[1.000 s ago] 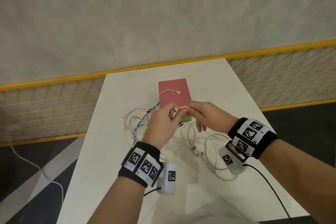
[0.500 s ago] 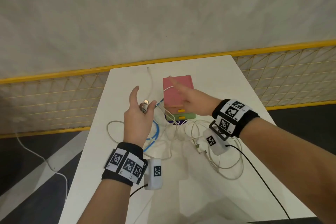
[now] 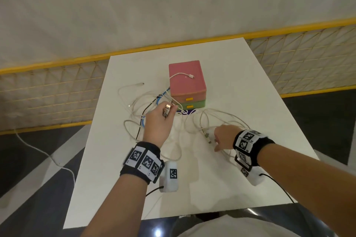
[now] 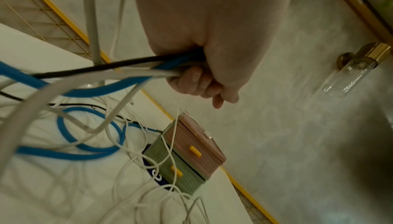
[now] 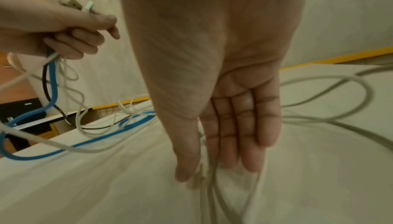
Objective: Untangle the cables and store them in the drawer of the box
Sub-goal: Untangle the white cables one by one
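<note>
A tangle of white, blue and black cables (image 3: 154, 106) lies on the white table (image 3: 250, 86) in front of a small box. The box has a pink upper drawer (image 3: 189, 94) and a green lower drawer (image 3: 192, 106), both closed, with yellow handles. One white cable end (image 3: 183, 75) lies on the box top. My left hand (image 3: 163, 115) is raised and grips a bundle of cables (image 4: 119, 71) with plugs sticking out above the fist. My right hand (image 5: 212, 170) points down with straight fingers at a white cable (image 5: 212, 194) on the table, beside its plug (image 3: 207, 137).
Loops of white cable (image 3: 227, 119) spread to the right of the box under my right wrist. A yellow-framed mesh fence (image 3: 48, 90) runs behind and beside the table. A loose white cord (image 3: 38, 152) lies on the dark floor at left.
My right hand left the box top and came back down to the white cable at near right. My left hand, still holding the bundle, shifted right toward the box.
</note>
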{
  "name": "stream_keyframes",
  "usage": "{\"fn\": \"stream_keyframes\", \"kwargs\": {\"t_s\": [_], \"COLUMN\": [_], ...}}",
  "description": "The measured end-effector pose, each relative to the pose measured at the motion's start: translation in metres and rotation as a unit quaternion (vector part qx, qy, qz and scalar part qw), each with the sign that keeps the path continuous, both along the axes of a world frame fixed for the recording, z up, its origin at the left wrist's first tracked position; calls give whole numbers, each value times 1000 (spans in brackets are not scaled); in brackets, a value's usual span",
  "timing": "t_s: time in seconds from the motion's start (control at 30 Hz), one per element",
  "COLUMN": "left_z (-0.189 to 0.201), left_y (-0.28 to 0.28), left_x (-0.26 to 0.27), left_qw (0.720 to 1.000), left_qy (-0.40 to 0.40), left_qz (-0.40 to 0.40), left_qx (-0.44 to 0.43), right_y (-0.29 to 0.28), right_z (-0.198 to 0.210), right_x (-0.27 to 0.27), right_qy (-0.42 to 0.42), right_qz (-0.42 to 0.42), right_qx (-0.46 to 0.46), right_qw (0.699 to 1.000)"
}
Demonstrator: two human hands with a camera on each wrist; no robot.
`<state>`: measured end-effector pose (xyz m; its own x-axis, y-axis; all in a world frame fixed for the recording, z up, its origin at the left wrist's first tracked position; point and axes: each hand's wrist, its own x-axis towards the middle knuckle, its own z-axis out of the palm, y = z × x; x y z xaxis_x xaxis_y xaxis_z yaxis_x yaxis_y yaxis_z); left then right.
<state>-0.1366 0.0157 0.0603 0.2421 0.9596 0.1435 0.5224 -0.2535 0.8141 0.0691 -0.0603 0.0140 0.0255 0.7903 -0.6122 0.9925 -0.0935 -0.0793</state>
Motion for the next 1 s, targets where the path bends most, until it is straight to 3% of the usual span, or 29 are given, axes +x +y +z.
{"fn": "stream_keyframes", "kwargs": {"t_s": [0.2,0.3,0.37,0.47,0.53,0.63,0.83,1.0], "left_z": [-5,-9,-7,-1,4,14,33,42], "left_y": [-13,-16,-18,-21,-24,-29,-26,-34], "left_x": [10,12,13,21,29,36,34,40], "left_qw": [999,999,997,993,988,978,954,960], "left_qy": [4,-9,-22,-53,-74,-111,-249,-233], "left_qz": [-34,-38,-42,-50,-65,-77,-29,-56], "left_qx": [-13,-28,-53,-97,-122,-156,-166,-145], "right_y": [-11,-16,-18,-18,-17,-18,-30,-29], "right_z": [-9,-4,4,27,45,59,58,61], "right_x": [1,0,-6,-22,-33,-43,-43,-48], "right_qy": [12,96,235,413,465,485,468,457], "right_qz": [-30,-79,-137,-207,-228,-219,-151,-125], "right_qx": [43,120,185,237,257,297,277,287], "right_qw": [999,985,944,855,816,793,826,833]}}
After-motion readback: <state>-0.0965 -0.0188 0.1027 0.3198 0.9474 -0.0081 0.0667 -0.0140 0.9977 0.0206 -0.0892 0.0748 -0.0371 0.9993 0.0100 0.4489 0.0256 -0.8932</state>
